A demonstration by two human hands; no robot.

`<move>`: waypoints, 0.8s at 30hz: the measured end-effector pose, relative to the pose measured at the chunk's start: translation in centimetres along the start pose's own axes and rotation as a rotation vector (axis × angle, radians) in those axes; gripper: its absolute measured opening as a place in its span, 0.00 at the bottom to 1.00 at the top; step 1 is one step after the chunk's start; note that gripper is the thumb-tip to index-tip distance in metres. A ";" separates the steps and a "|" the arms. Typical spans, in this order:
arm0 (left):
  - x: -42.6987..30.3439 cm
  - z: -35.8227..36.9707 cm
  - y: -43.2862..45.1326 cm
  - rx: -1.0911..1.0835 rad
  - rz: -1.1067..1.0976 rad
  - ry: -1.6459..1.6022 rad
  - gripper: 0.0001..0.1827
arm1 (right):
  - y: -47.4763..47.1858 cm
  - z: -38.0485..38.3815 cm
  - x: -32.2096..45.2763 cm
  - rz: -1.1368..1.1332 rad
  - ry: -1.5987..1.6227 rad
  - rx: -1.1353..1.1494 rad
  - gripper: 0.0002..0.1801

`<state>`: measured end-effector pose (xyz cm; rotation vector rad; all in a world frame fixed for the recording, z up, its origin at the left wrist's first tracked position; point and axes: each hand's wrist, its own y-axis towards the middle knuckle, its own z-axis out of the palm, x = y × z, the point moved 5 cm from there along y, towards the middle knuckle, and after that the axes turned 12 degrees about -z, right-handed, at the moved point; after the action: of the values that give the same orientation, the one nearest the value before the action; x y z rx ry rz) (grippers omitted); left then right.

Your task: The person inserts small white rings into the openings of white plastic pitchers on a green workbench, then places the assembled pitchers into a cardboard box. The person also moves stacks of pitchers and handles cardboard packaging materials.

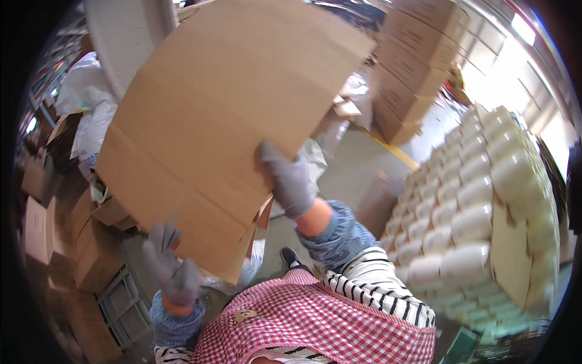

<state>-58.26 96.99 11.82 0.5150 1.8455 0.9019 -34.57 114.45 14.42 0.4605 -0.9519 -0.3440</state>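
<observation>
A large brown cardboard sheet (218, 100), creased and with flaps at its lower corner, stands tilted before me and fills the upper middle of the view. My right hand (291, 182), in a grey glove, grips its right edge with the thumb on the near face; the other fingers are partly hidden. Close to the sheet's lower left edge is my left hand (172, 268), also gloved in grey. Its fingers are spread and blurred, and I see nothing held in them.
Stacked white rounded containers (468, 223) rise at right, with cardboard between them. Closed cartons (409, 68) form a tall stack behind. At left are a pillar (122, 41), white plastic sacks (93, 123), more cartons (97, 250) and a grey metal frame (125, 305).
</observation>
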 end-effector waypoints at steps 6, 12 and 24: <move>10.3 -1.9 2.0 -0.039 -0.779 0.210 0.32 | 31.0 3.4 -4.3 -0.690 -0.152 0.184 0.11; 16.2 2.1 2.5 -0.133 -0.972 0.161 0.25 | 53.3 2.5 -16.0 -1.071 -1.018 0.155 0.14; 19.1 3.1 -1.0 -0.110 -1.356 0.088 0.28 | 44.1 -5.2 -41.7 0.145 -0.909 -0.121 0.62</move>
<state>-63.62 110.57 -0.94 -0.8172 1.6824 0.0662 -49.08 172.98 5.73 0.1000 -1.8239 -0.4870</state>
